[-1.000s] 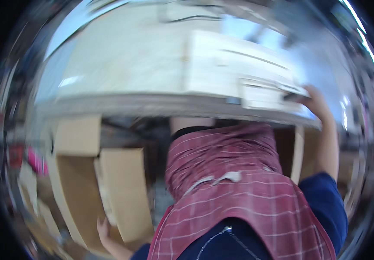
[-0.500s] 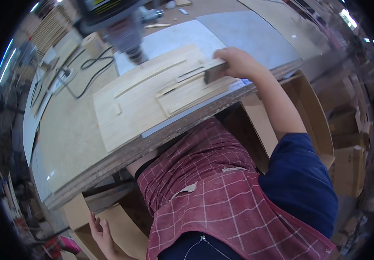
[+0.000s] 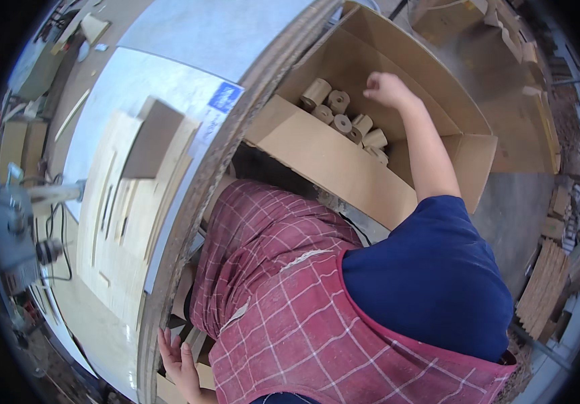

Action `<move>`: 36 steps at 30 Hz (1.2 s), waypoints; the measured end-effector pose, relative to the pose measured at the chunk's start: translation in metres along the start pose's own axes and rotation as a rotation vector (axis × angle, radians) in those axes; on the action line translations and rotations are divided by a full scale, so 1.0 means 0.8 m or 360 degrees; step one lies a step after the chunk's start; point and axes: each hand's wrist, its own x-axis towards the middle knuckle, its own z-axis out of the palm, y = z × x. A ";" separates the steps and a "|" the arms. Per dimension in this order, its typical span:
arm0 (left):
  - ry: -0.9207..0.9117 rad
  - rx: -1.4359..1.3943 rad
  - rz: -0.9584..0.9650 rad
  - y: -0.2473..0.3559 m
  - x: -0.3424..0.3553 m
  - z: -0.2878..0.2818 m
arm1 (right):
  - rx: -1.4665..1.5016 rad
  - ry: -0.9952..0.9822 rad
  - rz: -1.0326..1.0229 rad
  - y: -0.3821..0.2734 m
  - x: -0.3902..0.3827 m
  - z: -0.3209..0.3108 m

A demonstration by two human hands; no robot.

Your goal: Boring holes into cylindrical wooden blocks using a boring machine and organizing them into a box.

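My right hand [image 3: 388,90] is over the open cardboard box [image 3: 334,158] at the right, its fingers loosely curled and slightly apart, with nothing seen in them. Below and left of it, several short wooden cylinders [image 3: 342,124], some with a round hole in the end, lie loose in the box. My left hand [image 3: 181,363] is low beside the bench edge, fingers spread, holding nothing. On the bench a pale plywood board [image 3: 95,246] with thin strips fixed on it carries a block with a dark brown face [image 3: 155,140].
A grey drill-like machine head [image 3: 17,232] stands over the bench at the left, a black cable [image 3: 68,262] near it. The worn bench edge [image 3: 199,161] runs between the board and my body. More cardboard boxes [image 3: 505,114] and stacked wood strips [image 3: 543,289] are at the right.
My right hand has let go of the block on the plywood board and moved right, over the cardboard box. The view has turned to the right. My left hand stays low and spread.
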 end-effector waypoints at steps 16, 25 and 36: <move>0.0116 -0.0117 -0.0764 0.033 0.018 -0.052 | -0.0118 -0.1219 0.0393 0.131 -0.058 0.268; 0.0228 0.0149 -0.0991 0.033 0.015 -0.056 | -0.0283 -0.1151 -0.0036 0.063 -0.037 0.320; -0.0044 0.0050 -0.0466 0.061 0.024 -0.026 | 0.0209 -0.0942 0.0077 0.065 -0.042 0.260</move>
